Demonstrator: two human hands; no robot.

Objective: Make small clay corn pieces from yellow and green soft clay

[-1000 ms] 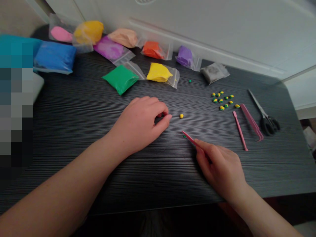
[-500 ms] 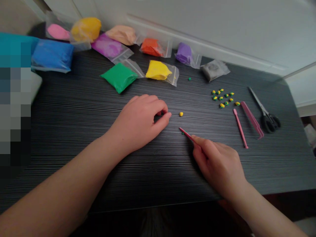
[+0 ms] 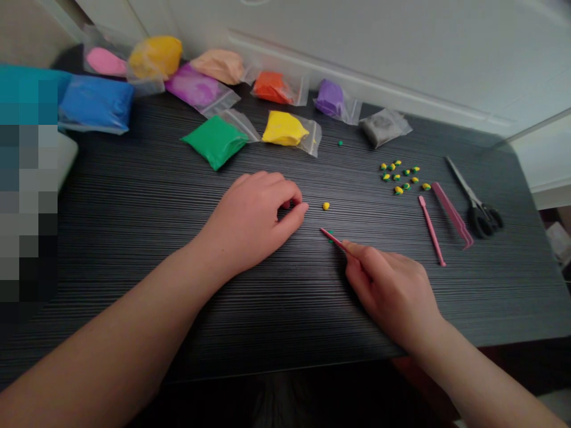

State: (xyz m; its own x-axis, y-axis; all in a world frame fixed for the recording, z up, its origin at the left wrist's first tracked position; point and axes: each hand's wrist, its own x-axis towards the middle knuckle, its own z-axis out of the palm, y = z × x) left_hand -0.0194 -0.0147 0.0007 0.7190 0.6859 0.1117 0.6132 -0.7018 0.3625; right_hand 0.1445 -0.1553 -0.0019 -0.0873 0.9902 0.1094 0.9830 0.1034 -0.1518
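My right hand (image 3: 388, 291) is closed around a thin pink modelling tool (image 3: 333, 238), its pointed end slanting to the upper left just over the table. Under the tool lies a small piece of green clay (image 3: 331, 232), showing on both sides of the blade. A little yellow clay ball (image 3: 326, 206) sits above the tool's tip. To the left of that ball, my left hand (image 3: 263, 220) rests on the table with curled fingers. Its thumb and index finger come close together at the tips, and nothing shows between them.
Several yellow-and-green clay pieces (image 3: 397, 177) lie to the right, near a second pink tool (image 3: 432, 230), pink tweezers (image 3: 452, 215) and scissors (image 3: 479, 208). Bags of coloured clay, including green (image 3: 216, 141) and yellow (image 3: 283, 128), line the back. A green crumb (image 3: 340, 143) sits nearby.
The tool in my right hand has shifted slightly up and left over the green clay, which now shows on both sides of the blade. My left hand stays in place.
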